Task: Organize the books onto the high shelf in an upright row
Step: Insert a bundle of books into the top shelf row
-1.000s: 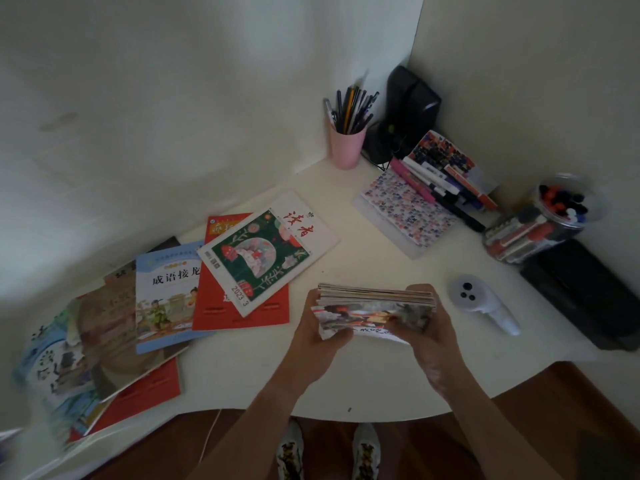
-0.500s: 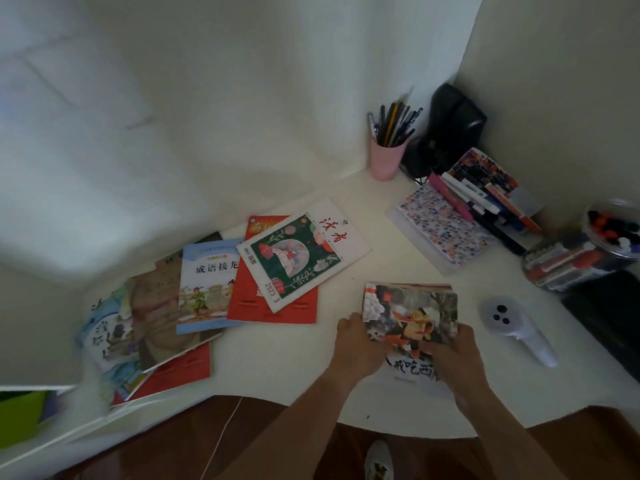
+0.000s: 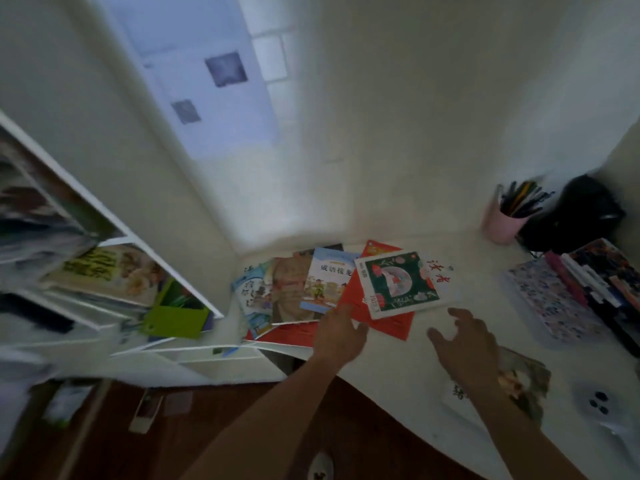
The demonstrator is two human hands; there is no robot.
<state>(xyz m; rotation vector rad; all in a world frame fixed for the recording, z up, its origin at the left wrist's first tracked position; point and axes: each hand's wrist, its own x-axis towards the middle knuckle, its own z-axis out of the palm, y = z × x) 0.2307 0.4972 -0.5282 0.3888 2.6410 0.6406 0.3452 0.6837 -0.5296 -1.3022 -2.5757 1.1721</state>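
Both hands out over the white table (image 3: 398, 368), neither gripping anything. Left hand (image 3: 341, 336) at about 6 o'clock in the view, fingers extended and laid on the near edge of the red book (image 3: 388, 322). Right hand (image 3: 464, 341) just to its right, at about 5 o'clock, fingers spread and loosely bent, hovering above bare table near the lower corner of the white-and-green book (image 3: 398, 284); contact with the table impossible to tell. Fanned across the table toward 12 o'clock from the hands and overlapping one another, all lying flat: the white-and-green book on top of the red book, then a light blue book (image 3: 327, 278), a brownish book (image 3: 289, 292) and a pale illustrated book (image 3: 254, 296) at the far left end. Thin stack of booklets (image 3: 523, 379) flat on the table under the right forearm, at about 4 o'clock. Pink pen cup (image 3: 502, 225) at 2 o'clock, with a black object (image 3: 581, 216) just beside it. Patterned notebook (image 3: 550, 303) and a pile of pens (image 3: 595, 278) at 3 o'clock. White shelf unit (image 3: 114, 223) at 9 o'clock, with a green box (image 3: 175, 318) and blurred books on it
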